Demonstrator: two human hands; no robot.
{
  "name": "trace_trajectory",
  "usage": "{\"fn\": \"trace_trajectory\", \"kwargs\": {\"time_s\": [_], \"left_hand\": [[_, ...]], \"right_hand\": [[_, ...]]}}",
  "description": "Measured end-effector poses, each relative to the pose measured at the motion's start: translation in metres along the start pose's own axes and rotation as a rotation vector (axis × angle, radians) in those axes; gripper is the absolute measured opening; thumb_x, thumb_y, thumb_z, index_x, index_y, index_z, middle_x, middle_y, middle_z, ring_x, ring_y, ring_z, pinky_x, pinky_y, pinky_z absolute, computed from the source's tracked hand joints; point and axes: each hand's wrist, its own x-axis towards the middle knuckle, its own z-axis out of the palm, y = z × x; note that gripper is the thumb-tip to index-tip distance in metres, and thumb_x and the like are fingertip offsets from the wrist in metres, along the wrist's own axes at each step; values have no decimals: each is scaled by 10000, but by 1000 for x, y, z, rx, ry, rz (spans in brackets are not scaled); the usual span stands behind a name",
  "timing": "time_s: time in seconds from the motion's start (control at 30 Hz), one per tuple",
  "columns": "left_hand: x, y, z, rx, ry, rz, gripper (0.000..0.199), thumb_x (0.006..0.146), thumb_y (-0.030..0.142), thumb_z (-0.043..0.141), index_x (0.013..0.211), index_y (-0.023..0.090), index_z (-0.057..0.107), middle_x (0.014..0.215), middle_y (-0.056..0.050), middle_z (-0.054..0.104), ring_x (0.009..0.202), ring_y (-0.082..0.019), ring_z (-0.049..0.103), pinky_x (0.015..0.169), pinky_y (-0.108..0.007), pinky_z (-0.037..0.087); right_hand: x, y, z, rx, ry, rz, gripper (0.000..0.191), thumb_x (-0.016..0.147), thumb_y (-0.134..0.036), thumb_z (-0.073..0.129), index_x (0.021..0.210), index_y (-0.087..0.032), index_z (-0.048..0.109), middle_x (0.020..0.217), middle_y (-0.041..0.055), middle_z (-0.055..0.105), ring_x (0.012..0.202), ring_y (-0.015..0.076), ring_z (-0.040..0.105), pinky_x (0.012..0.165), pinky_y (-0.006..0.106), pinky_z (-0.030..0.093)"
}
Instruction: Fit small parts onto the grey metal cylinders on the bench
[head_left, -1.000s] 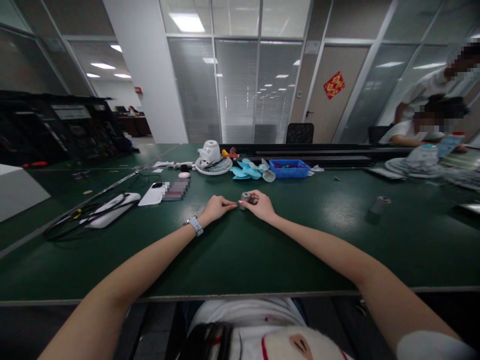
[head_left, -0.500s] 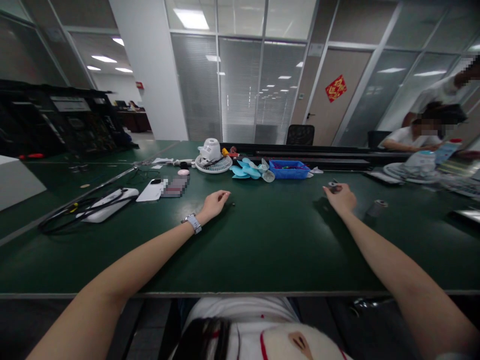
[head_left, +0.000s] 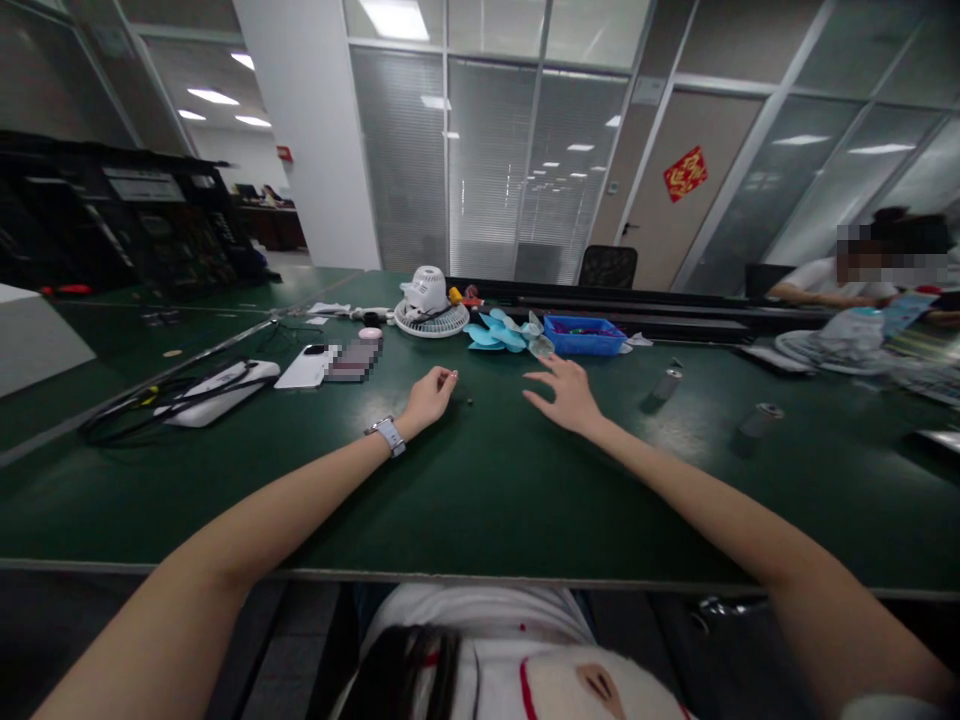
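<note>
My left hand [head_left: 431, 396] rests low over the green table with its fingertips pinched together. Whatever is in that pinch is too small to make out. A tiny dark piece [head_left: 470, 402] lies on the tabletop just right of these fingers. My right hand [head_left: 564, 394] hovers with fingers spread and nothing in them, reaching toward the left. To its right stands a small silver metal cylinder [head_left: 667, 383], with a small dark bit [head_left: 676, 362] behind it. Farther right is a second metal cylinder [head_left: 765, 418].
Along the back are a white fan [head_left: 426, 290], light-blue fan blades [head_left: 496, 332] and a blue tray [head_left: 584, 346] of small items. At left lie a white phone [head_left: 304, 368] and a white device [head_left: 225, 393] with black cable. A person sits at the far right.
My right hand has let go of the silver cylinder, leaving it on the table, and has swung left with its fingers opened. The left hand stays pinched in nearly the same place.
</note>
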Motion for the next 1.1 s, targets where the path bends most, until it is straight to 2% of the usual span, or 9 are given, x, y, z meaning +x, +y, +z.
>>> {"fn": "trace_trajectory", "kwargs": {"time_s": [0.07,0.17,0.37,0.5,0.63,0.73,0.83,0.97,1.1], "left_hand": [[-1,1,-1,-2,10,-2,330,960,454,465,1023,178,633,875,-57,699,776,-185,634,679,-280,449],[-3,2,-1,-19,6,6,320,961,449,467,1019,180,630,864,-53,700,770,-179,634,684,-275,462],[-3,3,0,-24,-17,21,310,960,441,472,1000,179,631,867,-57,700,771,-182,635,691,-283,464],[-3,4,-1,-16,-11,16,295,957,427,479,1005,181,635,880,-59,701,780,-185,632,693,-285,458],[-5,6,-3,1,-6,32,291,957,424,475,993,182,633,895,-65,701,787,-187,629,688,-284,449],[-4,6,-2,2,-22,28,291,955,429,473,978,184,628,873,-62,696,774,-187,627,677,-283,445],[-3,3,-1,-5,-28,11,291,952,436,470,972,188,623,848,-55,686,754,-184,621,666,-282,444],[-3,2,-2,-7,-35,-4,290,949,439,472,974,191,620,859,-54,685,757,-182,622,671,-280,451],[-4,6,-3,24,-36,-10,285,948,432,477,975,192,629,854,-52,685,753,-183,618,671,-281,446]], "right_hand": [[17,-42,18,84,-82,-56,431,880,-611,586,1137,-307,751,1509,77,471,1466,320,279,1169,571,160],[37,-80,39,171,-131,23,382,820,-623,667,1048,-341,787,1514,58,467,1486,330,223,1170,590,138],[42,-79,52,218,-95,99,186,863,-477,694,901,-334,807,1302,51,647,1390,304,391,1126,557,236],[33,-36,26,167,-21,97,158,878,-416,693,896,-300,800,1105,35,734,1229,286,541,1040,486,335],[14,48,-26,-92,88,167,211,922,-367,629,917,-238,796,1016,74,746,1095,277,591,969,427,350],[-11,117,-63,-281,141,460,269,927,-371,601,976,-190,794,982,128,735,929,269,613,815,371,384],[-35,163,-84,-334,185,746,297,914,-393,617,1046,-189,787,988,145,734,838,253,604,702,335,362],[-50,184,-88,-260,150,898,294,869,-392,680,1037,-177,789,978,153,736,784,237,592,677,335,349],[-51,184,-83,-216,147,876,290,878,-368,670,1039,-157,786,976,178,732,792,245,594,706,347,362]]}}
